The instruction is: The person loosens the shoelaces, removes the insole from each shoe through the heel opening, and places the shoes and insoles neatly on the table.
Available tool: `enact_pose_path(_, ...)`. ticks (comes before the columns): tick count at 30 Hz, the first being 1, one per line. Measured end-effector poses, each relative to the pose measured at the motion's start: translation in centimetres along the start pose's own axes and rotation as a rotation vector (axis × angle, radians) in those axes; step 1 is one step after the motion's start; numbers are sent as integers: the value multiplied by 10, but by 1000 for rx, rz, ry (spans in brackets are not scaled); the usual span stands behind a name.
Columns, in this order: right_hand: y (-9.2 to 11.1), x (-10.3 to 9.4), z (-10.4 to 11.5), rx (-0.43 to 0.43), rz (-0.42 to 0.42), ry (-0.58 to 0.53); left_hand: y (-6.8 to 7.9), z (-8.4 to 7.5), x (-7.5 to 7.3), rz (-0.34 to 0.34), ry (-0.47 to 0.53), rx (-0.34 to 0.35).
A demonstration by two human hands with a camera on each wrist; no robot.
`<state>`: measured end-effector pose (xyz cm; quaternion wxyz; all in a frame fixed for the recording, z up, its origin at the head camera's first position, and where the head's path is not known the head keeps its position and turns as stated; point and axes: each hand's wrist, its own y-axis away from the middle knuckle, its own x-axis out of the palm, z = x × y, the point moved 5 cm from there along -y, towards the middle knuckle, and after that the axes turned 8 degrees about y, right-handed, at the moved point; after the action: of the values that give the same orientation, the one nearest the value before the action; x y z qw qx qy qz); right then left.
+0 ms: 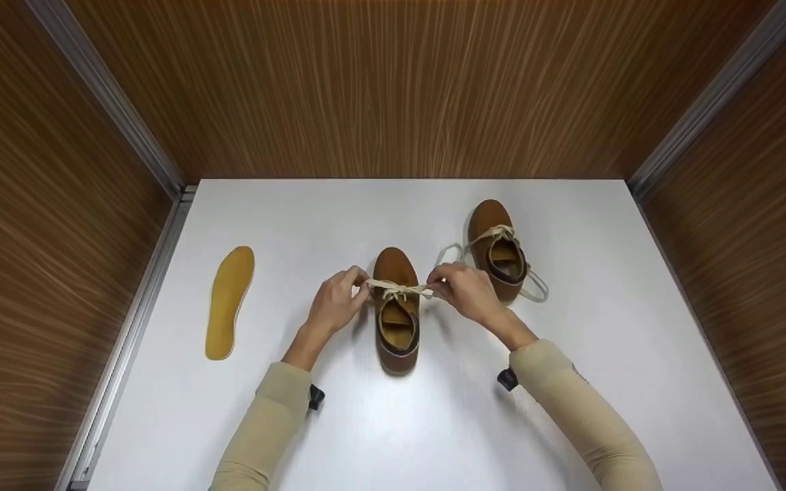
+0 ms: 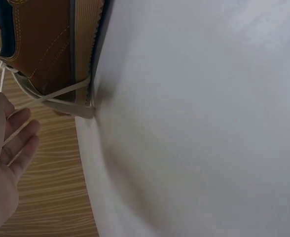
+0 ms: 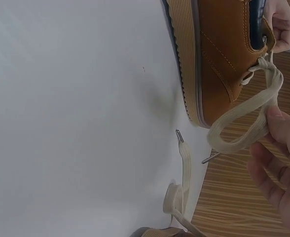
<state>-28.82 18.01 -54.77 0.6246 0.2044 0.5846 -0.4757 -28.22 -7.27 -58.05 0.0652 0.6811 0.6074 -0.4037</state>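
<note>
Nearest: rolled beige fabric sleeves [image 1: 273,402] over a smooth white tabletop [image 1: 393,436]. At centre: low-cut brown leather shoe with pale ridged sole [image 1: 398,307], upright on the tabletop, toe pointing away. With left hand [image 1: 333,301], pinches one side of its flat cream fabric lace [image 1: 401,288] between fingertips, remaining fingers loosely bent; with right hand [image 1: 467,291], pinches a loop opposite between thumb and forefinger. Well apart at left: flat mustard-yellow insole [image 1: 229,303], outside both shoes. Farther, just beyond right hand: matching brown leather shoe [image 1: 482,252], lace apparently tied, slack spread on both sides. Judged progress: centre lace gathered over the tongue, probably nearly tied, not yet released; cannot tell how tight. Farthest: upright brown wood-grain panel [image 1: 393,88].
</note>
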Motion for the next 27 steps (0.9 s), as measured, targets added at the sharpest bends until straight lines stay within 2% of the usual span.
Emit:
enact_pose_path(6, 0, 0, 0, -17, -8, 1, -4, -4, -4, -13, 63, -4)
enact_pose_path(18, -4, -5, 1, -76, -6, 58, -9, -10, -5, 17, 169, -24)
enact_pose_path(23, -4, -8, 1, -87, -8, 63, -11, -14, -2, 54, 205, -5)
enact_pose_path(27, -5, -10, 1, -85, -7, 64, -15, -19, -6, 62, 255, 8)
